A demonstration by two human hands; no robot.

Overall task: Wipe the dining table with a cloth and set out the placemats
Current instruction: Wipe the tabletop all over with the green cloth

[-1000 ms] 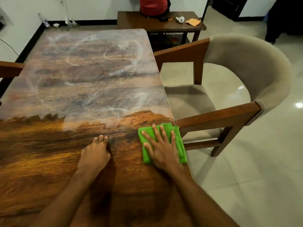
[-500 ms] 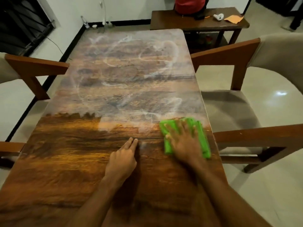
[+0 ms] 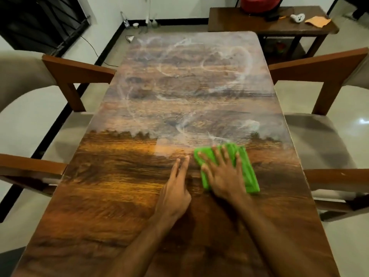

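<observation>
Cloth (image 3: 248, 172): bright green, folded into a rectangle, lying flat on the bench (image 3: 119, 196) toward its right edge, partly covered by the right hand (image 3: 224, 176). Bench: glossy wood-grain top, whitish smear swirls across its far half.

The right hand (image 3: 224, 176) presses flat on a folded green cloth (image 3: 247, 172) near the dining table's (image 3: 119, 196) right edge, the left hand (image 3: 175, 190) resting straight-fingered just beside it.

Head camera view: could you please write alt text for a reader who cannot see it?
A person's right hand presses a green cloth flat on a wooden dining table, the left hand resting beside it. White smears cover the table's far half; chairs flank both long sides.
</observation>
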